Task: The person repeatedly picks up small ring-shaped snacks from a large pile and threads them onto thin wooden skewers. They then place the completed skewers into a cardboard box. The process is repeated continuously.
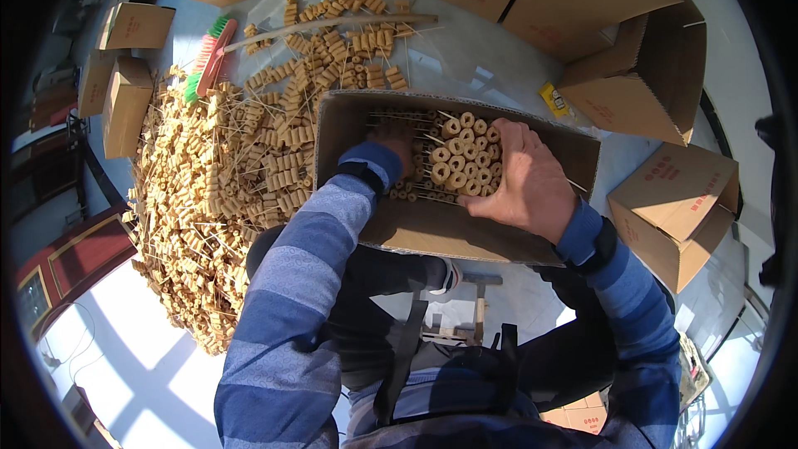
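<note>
An open cardboard box [449, 236] is in front of me. Inside is a packed bundle of ring-shaped tan pieces on sticks [459, 151], their round ends facing up. My right hand [519, 175] grips the bundle's right side, fingers wrapped over it. My left hand [389, 143] reaches into the box's left part beside the sticks, its fingers in shadow and hard to make out. A large loose pile of similar stick pieces [204, 216] lies left of the box.
A broom with red and green head [208, 56] lies atop the pieces. Cardboard boxes [673, 204] stand right, behind and at back left [125, 108]. A yellow packet [555, 100] lies beyond the box. A wooden frame [453, 316] is below, between my legs.
</note>
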A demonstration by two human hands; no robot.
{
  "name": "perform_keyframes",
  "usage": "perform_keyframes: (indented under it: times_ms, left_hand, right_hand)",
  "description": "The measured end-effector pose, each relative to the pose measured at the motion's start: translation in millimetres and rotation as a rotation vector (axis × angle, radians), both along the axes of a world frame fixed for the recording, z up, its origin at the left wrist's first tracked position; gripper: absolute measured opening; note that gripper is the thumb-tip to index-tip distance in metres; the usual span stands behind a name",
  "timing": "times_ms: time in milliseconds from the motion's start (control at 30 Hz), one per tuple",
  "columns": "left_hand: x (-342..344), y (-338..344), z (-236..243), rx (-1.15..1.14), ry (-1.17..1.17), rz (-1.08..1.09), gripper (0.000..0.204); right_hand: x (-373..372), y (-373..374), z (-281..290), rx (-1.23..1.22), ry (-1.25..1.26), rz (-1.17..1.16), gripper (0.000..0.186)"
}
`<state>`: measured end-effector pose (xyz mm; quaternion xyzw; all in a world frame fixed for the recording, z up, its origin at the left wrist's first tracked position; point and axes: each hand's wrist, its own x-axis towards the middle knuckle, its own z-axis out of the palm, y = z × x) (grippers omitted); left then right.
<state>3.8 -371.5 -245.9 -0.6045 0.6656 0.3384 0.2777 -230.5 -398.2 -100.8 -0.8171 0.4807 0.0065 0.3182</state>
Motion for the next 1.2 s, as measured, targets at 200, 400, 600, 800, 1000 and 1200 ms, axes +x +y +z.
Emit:
perform_keyframes:
  times_ms: [200, 400, 600, 800, 1000, 1200]
  left_hand:
    - [-2, 15, 1, 0.065, -0.033, -0.016, 0.065]
    - [-1, 28, 15, 0.18, -0.013, -0.134, 0.056]
    - [7, 62, 17, 0.104, -0.036, -0.182, 0.044]
    - [10, 66, 18, 0.245, 0.023, -0.078, 0.04]
    - [6, 71, 18, 0.17, 0.047, -0.072, 0.042]
    - [3, 85, 14, 0.046, 0.027, -0.044, 0.053]
  right_hand:
    - [2, 3, -15, -0.121, 0.038, 0.039, 0.097]
    - [23, 20, -41, -0.276, 0.074, 0.029, 0.097]
    - [51, 29, -68, -0.223, 0.022, 0.064, 0.101]
    - [81, 32, -99, -0.286, -0.048, 0.126, 0.101]
    - [102, 35, -129, -0.29, 0.023, 0.203, 0.101]
    - [110, 33, -151, -0.302, 0.066, 0.267, 0.095]
